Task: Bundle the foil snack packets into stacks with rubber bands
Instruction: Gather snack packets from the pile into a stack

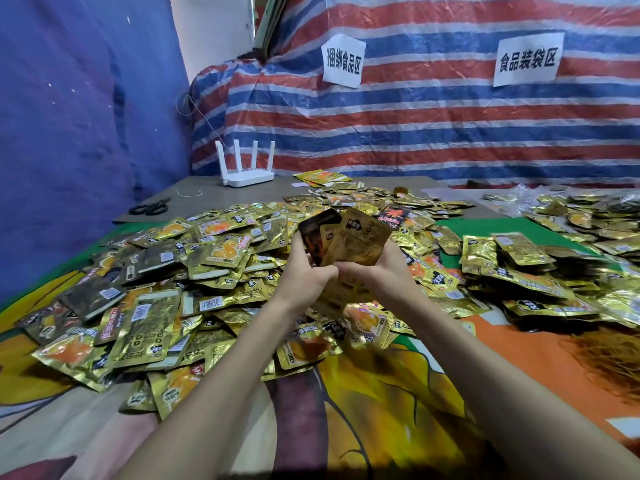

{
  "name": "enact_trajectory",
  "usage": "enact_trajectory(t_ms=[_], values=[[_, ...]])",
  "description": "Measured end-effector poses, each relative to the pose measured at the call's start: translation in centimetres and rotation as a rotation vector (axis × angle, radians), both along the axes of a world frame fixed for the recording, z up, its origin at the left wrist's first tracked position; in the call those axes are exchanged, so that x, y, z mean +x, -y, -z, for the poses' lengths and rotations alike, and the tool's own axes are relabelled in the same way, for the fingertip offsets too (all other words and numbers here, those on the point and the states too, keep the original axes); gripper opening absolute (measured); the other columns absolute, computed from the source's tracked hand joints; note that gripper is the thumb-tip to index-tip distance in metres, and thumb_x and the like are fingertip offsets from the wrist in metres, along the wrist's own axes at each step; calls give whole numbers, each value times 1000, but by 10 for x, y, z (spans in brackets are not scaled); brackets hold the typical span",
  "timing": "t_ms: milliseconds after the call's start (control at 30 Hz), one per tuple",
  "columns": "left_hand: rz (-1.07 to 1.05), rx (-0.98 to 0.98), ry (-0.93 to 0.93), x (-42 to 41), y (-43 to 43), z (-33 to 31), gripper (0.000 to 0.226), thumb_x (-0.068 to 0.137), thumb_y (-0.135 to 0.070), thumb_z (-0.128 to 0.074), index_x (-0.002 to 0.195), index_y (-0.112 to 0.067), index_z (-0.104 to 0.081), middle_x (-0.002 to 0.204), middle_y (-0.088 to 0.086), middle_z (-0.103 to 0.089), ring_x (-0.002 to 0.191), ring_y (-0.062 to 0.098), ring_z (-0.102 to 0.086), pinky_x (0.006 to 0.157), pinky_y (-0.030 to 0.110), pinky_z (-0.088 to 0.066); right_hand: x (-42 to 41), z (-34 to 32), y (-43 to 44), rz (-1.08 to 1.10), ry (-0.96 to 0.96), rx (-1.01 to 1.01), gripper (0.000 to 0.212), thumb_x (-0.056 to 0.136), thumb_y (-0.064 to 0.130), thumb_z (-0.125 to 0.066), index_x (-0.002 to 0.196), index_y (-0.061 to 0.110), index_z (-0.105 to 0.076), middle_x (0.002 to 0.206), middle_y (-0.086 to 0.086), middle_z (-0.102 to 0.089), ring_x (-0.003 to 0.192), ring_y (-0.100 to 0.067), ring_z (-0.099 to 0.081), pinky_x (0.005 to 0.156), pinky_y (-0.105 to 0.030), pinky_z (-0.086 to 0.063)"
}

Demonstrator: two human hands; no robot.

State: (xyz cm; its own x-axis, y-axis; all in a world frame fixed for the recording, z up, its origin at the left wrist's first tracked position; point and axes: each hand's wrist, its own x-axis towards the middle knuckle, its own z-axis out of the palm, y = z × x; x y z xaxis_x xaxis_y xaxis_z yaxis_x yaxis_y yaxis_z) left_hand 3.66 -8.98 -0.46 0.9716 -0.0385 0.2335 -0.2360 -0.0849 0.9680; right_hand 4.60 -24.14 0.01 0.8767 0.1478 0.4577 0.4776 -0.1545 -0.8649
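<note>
Gripping an upright fan of foil packets (pixel 349 237), left hand (pixel 308 271) and right hand (pixel 384 271) meet beneath.

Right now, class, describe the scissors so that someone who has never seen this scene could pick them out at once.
Find the blue sheet on the left wall and follow it down to the grey board at the back. Near that board's left front edge, nearer than the white router, lie the scissors. Alone there, they are black with looped handles, apart from the gold packets.
</note>
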Motion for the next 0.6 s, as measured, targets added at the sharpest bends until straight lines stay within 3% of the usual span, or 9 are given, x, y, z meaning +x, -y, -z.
enact_trajectory(t_ms=[133, 233, 300, 400, 467, 600], values=[[2, -8, 12, -10, 18, 9, 67, 91, 0, -53, 148, -18, -21, 112, 7, -64, 96, 22, -66, 57, 21, -54, -9, 5, -8, 42, -49, 171, 53, 52, 3, -69, 101, 23, -62, 94, -4, -72, 86, -17, -72, 66, -29, -57], [12, -38, 35, -17, 26, 10, 81, 84, -5, -52, 153, -30, -16, 124, 7, -60, 107, 25, -64, 73, 35, -61, -13, 10, -6, 69, -72, 302, 65, 49, 0, -62, 110, 24, -60, 93, -2, -72, 85, -16, -71, 63, -26, -56], [33, -77, 34, -22, 31, 12, 77, 82, -2, -50, 145, -37, -24, 120, 5, -62, 107, 27, -65, 79, 42, -61, -18, 14, -4, 106, -92, 341, 71, 48, 0, -59, 117, 19, -59, 93, -3, -71, 82, -18, -70, 60, -26, -55], [67, -141, 5, -29, 38, 23, 63, 85, 10, -49, 133, -29, -36, 107, 6, -65, 94, 23, -68, 65, 33, -60, -25, 26, -8, 147, -154, 365, 48, 48, 7, -55, 95, 7, -61, 74, -2, -66, 68, -22, -62, 49, -28, -51], [56, -158, -3, -34, 42, 31, 59, 85, 16, -49, 127, -24, -43, 103, 7, -65, 87, 16, -68, 61, 26, -57, -30, 35, -12, 144, -173, 405, 37, 53, 12, -56, 90, 8, -60, 74, -4, -63, 67, -22, -60, 49, -27, -49], [52, -178, 63, -38, 43, 38, 61, 81, 21, -57, 121, -23, -48, 109, 12, -64, 89, 12, -69, 67, 29, -59, -33, 44, -14, 112, -128, 534, 42, 76, 24, -64, 110, 1, -63, 84, -2, -69, 76, -16, -69, 60, -26, -55]])
